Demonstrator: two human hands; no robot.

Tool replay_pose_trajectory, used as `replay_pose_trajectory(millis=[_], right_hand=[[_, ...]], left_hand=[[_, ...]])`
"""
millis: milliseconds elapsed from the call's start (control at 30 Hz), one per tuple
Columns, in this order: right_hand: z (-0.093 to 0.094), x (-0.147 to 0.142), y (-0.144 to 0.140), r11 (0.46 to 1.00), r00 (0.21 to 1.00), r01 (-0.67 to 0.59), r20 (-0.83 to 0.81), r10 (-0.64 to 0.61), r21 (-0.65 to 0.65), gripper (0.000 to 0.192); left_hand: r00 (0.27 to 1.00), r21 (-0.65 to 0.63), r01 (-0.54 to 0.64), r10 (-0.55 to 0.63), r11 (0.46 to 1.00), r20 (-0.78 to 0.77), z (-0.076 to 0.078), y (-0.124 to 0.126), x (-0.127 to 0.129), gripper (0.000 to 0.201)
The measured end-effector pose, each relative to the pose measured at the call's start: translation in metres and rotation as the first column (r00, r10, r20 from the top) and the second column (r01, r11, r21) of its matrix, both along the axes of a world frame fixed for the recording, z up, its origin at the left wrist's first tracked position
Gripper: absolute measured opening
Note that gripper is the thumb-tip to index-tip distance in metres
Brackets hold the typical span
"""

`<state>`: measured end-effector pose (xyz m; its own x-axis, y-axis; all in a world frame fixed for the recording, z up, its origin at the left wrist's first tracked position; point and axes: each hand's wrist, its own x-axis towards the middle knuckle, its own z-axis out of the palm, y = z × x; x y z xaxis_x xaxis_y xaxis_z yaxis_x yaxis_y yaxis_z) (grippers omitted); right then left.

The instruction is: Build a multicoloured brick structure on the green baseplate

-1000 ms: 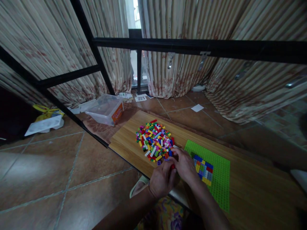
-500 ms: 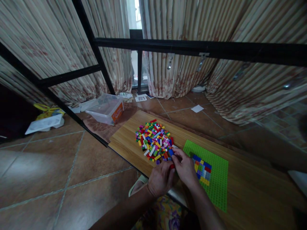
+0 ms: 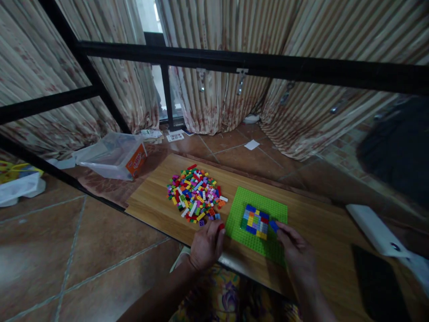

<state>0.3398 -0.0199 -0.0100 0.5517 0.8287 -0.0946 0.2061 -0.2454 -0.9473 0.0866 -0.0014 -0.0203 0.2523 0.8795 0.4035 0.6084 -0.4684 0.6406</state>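
Head camera view shows a green baseplate (image 3: 256, 197) lying flat on a wooden table (image 3: 150, 197), and a patchwork of joined bricks (image 3: 255, 221) in blue, yellow, red, white and other colours sits on the middle of the baseplate. Just right of that patchwork, over the baseplate's right part, the right hand (image 3: 300, 255) has its thumb and fingers closed to a pinch on a blue brick (image 3: 274, 226); the picture is dim and small there, so I cannot tell whether this brick touches the patchwork or hangs slightly apart. Near the baseplate's left corner, on the person's side, the left hand (image 3: 206, 243) is curled nearly closed, with a red brick (image 3: 221, 227) gripped at the fingertips. A loose brick pile (image 3: 194, 194) of many colours spreads on the table left of the baseplate. Farther left of the baseplate, off the table, stands a clear plastic bin (image 3: 103, 165) with an orange label. Beyond the baseplate, a white sheet (image 3: 252, 144) lies on the tiled floor, and well to its right is a white object (image 3: 372, 228).
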Motion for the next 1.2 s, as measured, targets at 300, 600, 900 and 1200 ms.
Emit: replay_pose_trajectory(millis=[300, 600, 900, 1200], right_hand=[[-0.006, -0.009, 0.015, 0.992, 0.994, 0.105, -0.029, -0.104, 0.063, 0.041], [-0.013, -0.007, 0.012, 0.998, 0.996, 0.001, 0.089, -0.006, 0.056, 0.040], [-0.008, 0.009, 0.014, 0.963, 0.951, -0.248, 0.165, 0.263, -0.108, 0.056], [0.000, 0.023, 0.027, 0.902, 0.881, -0.391, 0.211, 0.424, -0.184, 0.050]], left_hand=[[1.000, 0.037, -0.004, 0.004, 0.999, -0.015, 0.000, 0.001, 0.000, 0.017], [1.000, 0.039, -0.001, 0.002, 0.999, -0.027, 0.002, 0.002, 0.001, 0.017], [0.999, 0.056, -0.001, 0.003, 0.998, -0.044, 0.002, 0.002, 0.001, 0.016], [1.000, 0.036, -0.007, 0.008, 0.999, -0.029, 0.003, 0.001, 0.001, 0.016]])
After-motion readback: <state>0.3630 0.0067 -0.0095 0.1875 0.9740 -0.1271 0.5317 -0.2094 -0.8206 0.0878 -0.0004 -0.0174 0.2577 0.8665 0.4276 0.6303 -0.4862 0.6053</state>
